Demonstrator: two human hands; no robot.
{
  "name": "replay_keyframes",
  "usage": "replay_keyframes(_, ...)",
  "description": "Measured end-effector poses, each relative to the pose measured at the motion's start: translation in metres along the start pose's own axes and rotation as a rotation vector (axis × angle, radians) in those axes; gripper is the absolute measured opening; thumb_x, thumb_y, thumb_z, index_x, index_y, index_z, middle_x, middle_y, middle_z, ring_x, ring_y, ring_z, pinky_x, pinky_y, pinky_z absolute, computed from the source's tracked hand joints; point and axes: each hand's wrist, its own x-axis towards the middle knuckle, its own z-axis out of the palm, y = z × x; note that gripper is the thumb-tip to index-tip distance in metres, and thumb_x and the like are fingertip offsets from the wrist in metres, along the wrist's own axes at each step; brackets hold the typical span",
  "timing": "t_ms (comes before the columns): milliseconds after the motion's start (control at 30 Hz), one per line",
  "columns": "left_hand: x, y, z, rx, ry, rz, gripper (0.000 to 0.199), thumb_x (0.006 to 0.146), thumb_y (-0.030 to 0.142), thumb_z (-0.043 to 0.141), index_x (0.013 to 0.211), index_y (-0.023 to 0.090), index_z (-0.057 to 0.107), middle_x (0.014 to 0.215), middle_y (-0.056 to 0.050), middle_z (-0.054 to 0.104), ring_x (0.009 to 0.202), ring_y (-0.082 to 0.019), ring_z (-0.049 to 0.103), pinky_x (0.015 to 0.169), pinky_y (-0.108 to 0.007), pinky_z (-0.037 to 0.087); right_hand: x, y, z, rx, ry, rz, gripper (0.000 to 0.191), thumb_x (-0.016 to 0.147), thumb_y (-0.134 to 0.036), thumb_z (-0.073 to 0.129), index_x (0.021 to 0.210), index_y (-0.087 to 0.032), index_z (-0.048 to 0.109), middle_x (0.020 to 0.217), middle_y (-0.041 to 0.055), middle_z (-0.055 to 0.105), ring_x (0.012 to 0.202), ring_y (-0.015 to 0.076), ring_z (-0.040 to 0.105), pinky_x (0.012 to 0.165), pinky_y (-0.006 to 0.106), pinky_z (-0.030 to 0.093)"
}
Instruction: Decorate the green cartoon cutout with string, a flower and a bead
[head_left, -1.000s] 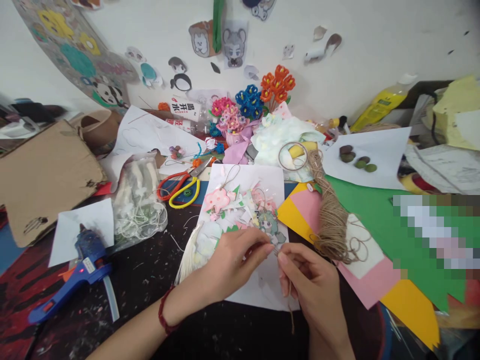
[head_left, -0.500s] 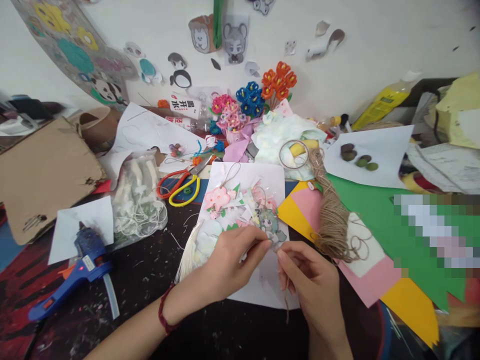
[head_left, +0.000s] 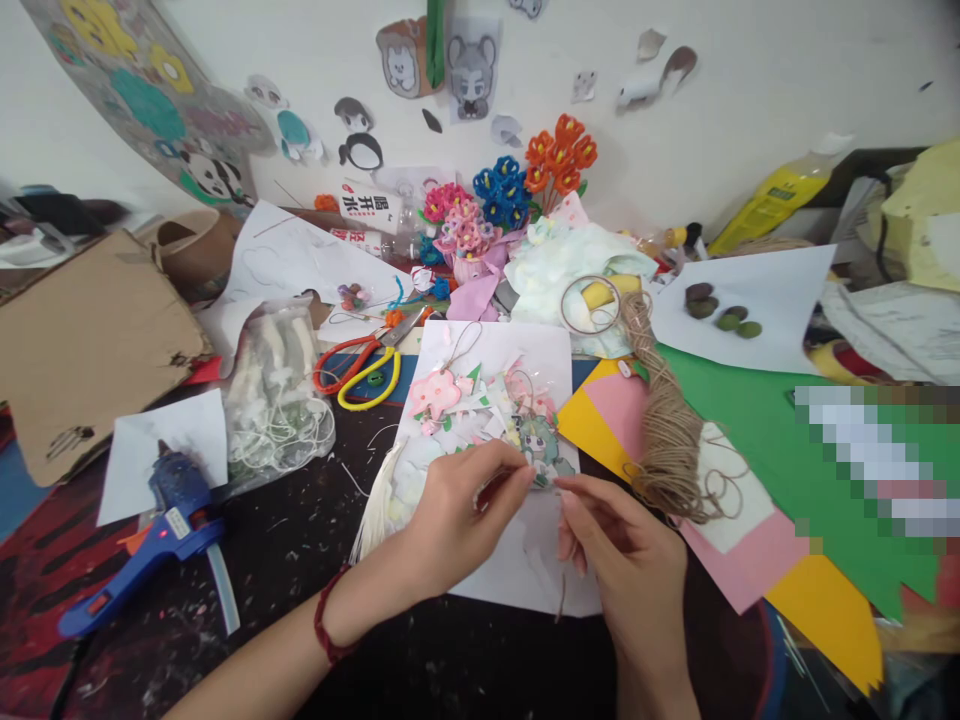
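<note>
My left hand is closed in a pinch over the white paper sheet; what lies between its fingertips is too small to make out. Just to its right, my right hand has thumb and fingers closed on a thin piece of brown twine, whose end dangles below the fingers. A small gap separates the two sets of fingertips. Behind them on the sheet lie a green-haired cartoon cutout, a pink flower-shaped piece and paper scraps. A cream tassel hangs over the sheet's left edge.
A blue glue gun rests at left, beside a clear bag of tassels. Scissors with red and yellow handles lie behind the sheet. To the right are a twine skein and coloured paper. Craft flowers stand behind.
My fingertips have drawn slightly apart, the left moving a little up and left. The dangling twine end has shifted slightly left. The view has shifted a little.
</note>
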Motion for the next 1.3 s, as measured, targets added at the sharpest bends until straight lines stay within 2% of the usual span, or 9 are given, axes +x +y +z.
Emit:
replay_keyframes(233, 0.002, 0.001, 0.0, 0.025, 0.027, 0.02, 0.016, 0.095, 0.019, 0.055, 0.08, 0.015, 0.06, 0.063, 0.003, 0.055, 0.054, -0.006, 0.044, 0.051, -0.018, 0.035, 0.001, -0.005, -0.001, -0.011, -0.059, -0.045, 0.014, 0.084, -0.033, 0.07, 0.089, -0.021, 0.075, 0.052, -0.0029, 0.063, 0.042, 0.0097, 0.055, 0.041, 0.019, 0.046)
replay_keyframes(467, 0.002, 0.002, 0.001, 0.04, 0.007, 0.005, 0.018, 0.096, 0.021, 0.053, 0.08, 0.016, 0.059, 0.061, 0.004, 0.051, 0.054, -0.007, 0.042, 0.05, -0.019, 0.034, 0.002, -0.006, 0.002, -0.039, -0.049, -0.061, 0.013, 0.084, -0.032, 0.07, 0.089, -0.021, 0.075, 0.053, -0.0023, 0.064, 0.043, 0.0108, 0.056, 0.041, 0.021, 0.047)
replay_keyframes(633, 0.002, 0.001, 0.002, 0.039, -0.002, 0.027, 0.016, 0.095, 0.019, 0.053, 0.08, 0.016, 0.059, 0.061, 0.004, 0.051, 0.054, -0.006, 0.042, 0.05, -0.019, 0.035, 0.0, -0.007, 0.003, -0.038, -0.043, -0.1, 0.009, 0.085, -0.03, 0.07, 0.085, -0.022, 0.073, 0.053, -0.0036, 0.063, 0.042, 0.0087, 0.055, 0.041, 0.017, 0.047)
replay_keyframes(833, 0.002, 0.001, 0.001, -0.034, -0.043, -0.001, 0.017, 0.094, 0.02, 0.055, 0.079, 0.014, 0.06, 0.06, 0.004, 0.052, 0.054, -0.005, 0.041, 0.049, -0.017, 0.034, 0.0, -0.008, -0.001, 0.063, -0.141, -0.001, 0.014, 0.087, -0.034, 0.067, 0.083, -0.02, 0.07, 0.047, -0.0043, 0.06, 0.035, 0.007, 0.051, 0.035, 0.014, 0.04)
replay_keyframes(967, 0.003, 0.004, 0.0, -0.076, -0.067, -0.023, 0.016, 0.094, 0.02, 0.058, 0.08, 0.014, 0.062, 0.064, 0.002, 0.058, 0.056, -0.006, 0.043, 0.049, -0.017, 0.035, 0.0, -0.006, -0.004, 0.155, -0.181, 0.072, 0.019, 0.085, -0.035, 0.069, 0.078, -0.018, 0.067, 0.045, -0.0041, 0.057, 0.032, 0.006, 0.048, 0.031, 0.013, 0.034)
replay_keyframes(1167, 0.002, 0.004, 0.0, -0.123, -0.114, -0.014, 0.008, 0.091, 0.022, 0.064, 0.091, 0.015, 0.068, 0.076, -0.002, 0.068, 0.063, -0.008, 0.054, 0.053, -0.018, 0.042, -0.002, -0.001, -0.009, 0.268, -0.17, 0.132, 0.021, 0.085, -0.036, 0.07, 0.076, -0.018, 0.066, 0.046, -0.0048, 0.055, 0.03, 0.0049, 0.047, 0.03, 0.011, 0.031)
replay_keyframes(1300, 0.001, 0.0, 0.002, -0.177, -0.081, 0.047, 0.009, 0.087, 0.022, 0.07, 0.092, 0.014, 0.07, 0.082, -0.004, 0.073, 0.069, -0.01, 0.062, 0.062, -0.02, 0.048, -0.002, 0.001, -0.01, 0.327, -0.203, 0.159, 0.023, 0.083, -0.037, 0.071, 0.074, -0.017, 0.065, 0.047, -0.005, 0.054, 0.028, 0.0043, 0.045, 0.029, 0.012, 0.028)
